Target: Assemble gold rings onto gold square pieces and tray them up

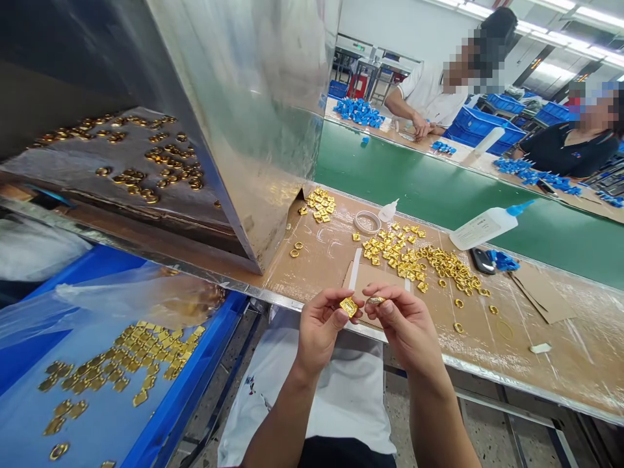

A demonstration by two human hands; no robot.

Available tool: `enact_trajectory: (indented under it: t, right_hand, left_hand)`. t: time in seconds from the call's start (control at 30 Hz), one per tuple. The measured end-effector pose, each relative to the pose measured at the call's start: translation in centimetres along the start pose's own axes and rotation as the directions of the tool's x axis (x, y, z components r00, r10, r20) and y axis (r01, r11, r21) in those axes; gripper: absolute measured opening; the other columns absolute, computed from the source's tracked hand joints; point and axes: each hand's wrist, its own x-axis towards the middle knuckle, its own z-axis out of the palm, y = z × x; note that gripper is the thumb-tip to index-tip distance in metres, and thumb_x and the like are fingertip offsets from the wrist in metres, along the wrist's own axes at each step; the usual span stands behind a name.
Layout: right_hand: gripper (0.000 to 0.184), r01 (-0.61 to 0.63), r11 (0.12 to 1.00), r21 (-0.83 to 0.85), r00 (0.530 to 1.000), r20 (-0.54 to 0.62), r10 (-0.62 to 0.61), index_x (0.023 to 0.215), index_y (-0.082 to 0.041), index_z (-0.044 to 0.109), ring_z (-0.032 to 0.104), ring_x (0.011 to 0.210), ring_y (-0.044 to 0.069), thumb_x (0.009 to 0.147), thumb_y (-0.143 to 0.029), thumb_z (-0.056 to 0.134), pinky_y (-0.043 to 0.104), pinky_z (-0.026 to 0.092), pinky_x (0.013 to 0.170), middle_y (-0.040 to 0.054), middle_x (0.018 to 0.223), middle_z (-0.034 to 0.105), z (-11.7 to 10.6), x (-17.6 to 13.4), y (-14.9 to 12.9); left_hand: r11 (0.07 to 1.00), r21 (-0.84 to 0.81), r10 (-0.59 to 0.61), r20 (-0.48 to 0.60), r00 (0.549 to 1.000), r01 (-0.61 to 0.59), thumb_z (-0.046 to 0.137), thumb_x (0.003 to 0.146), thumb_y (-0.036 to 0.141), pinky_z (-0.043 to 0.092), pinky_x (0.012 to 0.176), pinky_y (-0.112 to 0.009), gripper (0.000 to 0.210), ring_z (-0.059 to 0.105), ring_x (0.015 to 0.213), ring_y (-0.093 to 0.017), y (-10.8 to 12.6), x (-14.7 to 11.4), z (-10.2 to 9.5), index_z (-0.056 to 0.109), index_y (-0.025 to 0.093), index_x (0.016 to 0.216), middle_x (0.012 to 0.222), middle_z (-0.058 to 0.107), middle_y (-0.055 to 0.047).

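My left hand (319,328) pinches a square gold piece (348,307) with a raised frame, its face turned up toward me. Close beside it, my right hand (402,318) grips a gold ring (375,300) between thumb and fingertips, seen almost edge-on. The two pieces are near each other; a small gap seems to separate them. Both hands are over the bench's front edge, by a cardboard sheet (373,278) with white strips. Beyond lie a heap of square gold pieces (390,250) and a pile of gold rings (451,266).
A metal box (273,97) with gold rings inside stands at left, above a blue crate (195,364) of gold parts. A tape roll (367,222), a small white bottle (389,211) and a larger bottle (487,226) lie near the green belt (400,175). Co-workers sit across.
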Motion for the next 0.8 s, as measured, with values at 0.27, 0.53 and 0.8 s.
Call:
enact_trajectory:
  t: [0.27,0.53,0.8]
  right_hand:
    - [0.024,0.078,0.958,-0.277,0.995,-0.032,-0.091,0.092,-0.026,0.083,0.067,0.066,0.015,0.082,-0.048,0.082,0.027,0.06,0.062,0.0034,0.079,0.073,0.4,-0.3,-1.5]
    - [0.013,0.243,0.732,-0.636,0.964,0.072,-0.258,0.1,-0.025,0.081,0.073,0.079,0.019,0.091,-0.024,0.07,0.03,0.06,0.069,0.0062,0.09,0.078,0.9,-1.1,-2.8]
    - [0.01,0.254,0.655,-0.712,0.959,0.097,-0.267,0.092,-0.024,0.078,0.072,0.075,0.018,0.092,-0.024,0.068,0.029,0.058,0.067,0.0053,0.085,0.078,1.3,-1.0,-2.8]
  left_hand:
    - [0.999,0.017,-0.028,-0.018,0.999,0.029,0.092,0.069,0.043,0.06,0.066,-0.024,0.039,0.074,0.069,-0.015,-0.2,0.0,0.1,0.078,0.019,0.096,0.088,0.082,-0.007]
    - [1.0,0.019,-0.001,-0.025,1.0,0.001,0.092,0.069,0.037,0.058,0.069,-0.022,0.033,0.072,0.072,-0.013,-0.6,-0.1,0.8,0.078,0.019,0.093,0.084,0.079,-0.005]
    - [0.998,0.062,-0.01,-0.051,0.999,0.013,0.093,0.068,0.04,0.059,0.068,-0.023,0.036,0.071,0.073,-0.015,-0.6,-0.1,0.9,0.078,0.017,0.091,0.082,0.078,-0.005]
